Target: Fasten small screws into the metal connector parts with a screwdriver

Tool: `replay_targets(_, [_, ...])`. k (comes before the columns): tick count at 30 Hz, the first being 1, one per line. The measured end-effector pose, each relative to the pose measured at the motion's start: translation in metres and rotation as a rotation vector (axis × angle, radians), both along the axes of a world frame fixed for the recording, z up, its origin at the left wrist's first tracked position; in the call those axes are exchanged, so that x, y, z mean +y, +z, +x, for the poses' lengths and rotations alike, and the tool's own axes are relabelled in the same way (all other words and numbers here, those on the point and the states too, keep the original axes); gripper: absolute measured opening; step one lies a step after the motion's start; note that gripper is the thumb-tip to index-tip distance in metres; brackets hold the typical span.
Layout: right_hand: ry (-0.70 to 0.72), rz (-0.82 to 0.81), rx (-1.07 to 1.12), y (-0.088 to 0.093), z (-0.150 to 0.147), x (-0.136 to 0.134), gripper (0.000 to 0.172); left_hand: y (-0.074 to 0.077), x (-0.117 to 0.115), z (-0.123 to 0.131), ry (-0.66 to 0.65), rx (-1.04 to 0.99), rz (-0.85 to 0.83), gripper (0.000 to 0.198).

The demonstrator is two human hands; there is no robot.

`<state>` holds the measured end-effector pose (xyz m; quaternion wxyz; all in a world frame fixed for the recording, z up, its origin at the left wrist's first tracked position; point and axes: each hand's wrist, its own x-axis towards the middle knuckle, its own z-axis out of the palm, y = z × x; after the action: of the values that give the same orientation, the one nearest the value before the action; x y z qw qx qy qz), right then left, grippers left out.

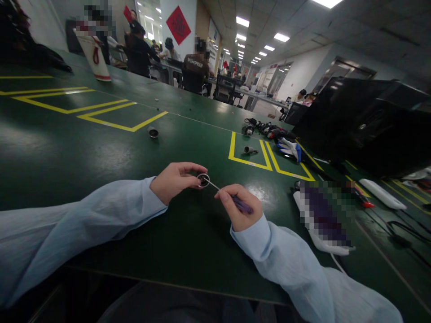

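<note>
while my left hand [177, 183] pinches the round metal part [204, 184] over the bench [188, 242], my right hand [239, 217] has its fingers closed around the purple-handled tool [243, 206]; if i push too slanted, i think its tip could slip toward the left fingers.

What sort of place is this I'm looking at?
Probably a shared workshop or training room: a long green table marked out with yellow lines, people seated further back, and rows of ceiling lights.

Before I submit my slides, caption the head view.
Left hand holds a round metal part, right hand a purple-handled tool.
</note>
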<state>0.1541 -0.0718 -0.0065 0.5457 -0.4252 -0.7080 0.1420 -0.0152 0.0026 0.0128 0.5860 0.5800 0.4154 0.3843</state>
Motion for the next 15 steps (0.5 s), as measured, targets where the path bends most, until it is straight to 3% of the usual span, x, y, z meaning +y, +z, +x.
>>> replay_targets(15, [0.008,0.183,-0.242,0.0021,-0.0035,-0.0016,0.01,-0.0014,-0.0013,0.0012,-0.019,0.066,0.065,0.024])
